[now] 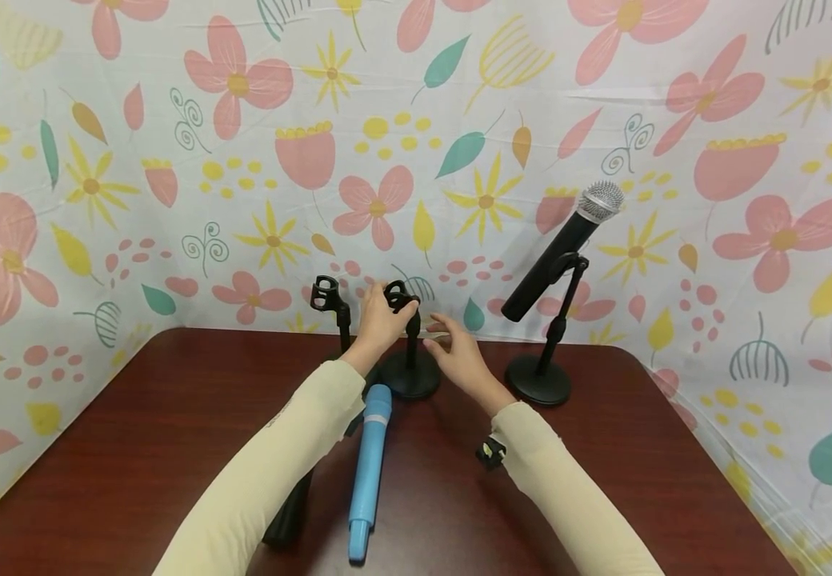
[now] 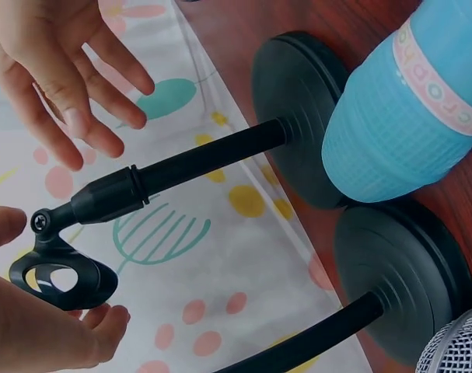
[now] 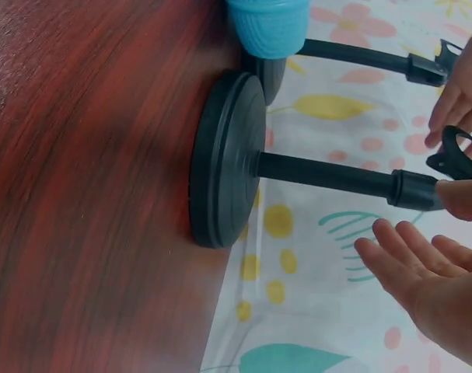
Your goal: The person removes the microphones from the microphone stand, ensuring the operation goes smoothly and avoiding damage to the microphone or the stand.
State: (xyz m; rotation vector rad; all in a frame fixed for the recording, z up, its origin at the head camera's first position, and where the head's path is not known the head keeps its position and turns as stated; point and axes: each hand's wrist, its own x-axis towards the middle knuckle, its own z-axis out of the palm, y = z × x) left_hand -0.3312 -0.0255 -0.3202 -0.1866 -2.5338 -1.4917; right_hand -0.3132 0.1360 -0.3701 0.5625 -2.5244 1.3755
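My left hand (image 1: 383, 320) holds the clip (image 2: 64, 280) at the top of the middle black microphone stand (image 1: 412, 364), its thumb close to the joint. Beside the same stand, fingers spread and holding nothing, is my right hand (image 1: 462, 360). The stand's round base rests on the table near its back edge. To its left stands another black stand (image 1: 344, 320) with a clip on top. In front lies a blue microphone (image 1: 369, 472), its ribbed head toward the stands. A black microphone (image 1: 288, 512) lies partly hidden under my left sleeve; its silver mesh (image 2: 457, 350) shows in the left wrist view.
At the right, a third stand (image 1: 538, 380) carries a black microphone (image 1: 563, 248) with a silver mesh head, tilted up to the right. The dark red wooden table (image 1: 603, 480) ends at a flower-printed cloth (image 1: 488, 144) behind the stands.
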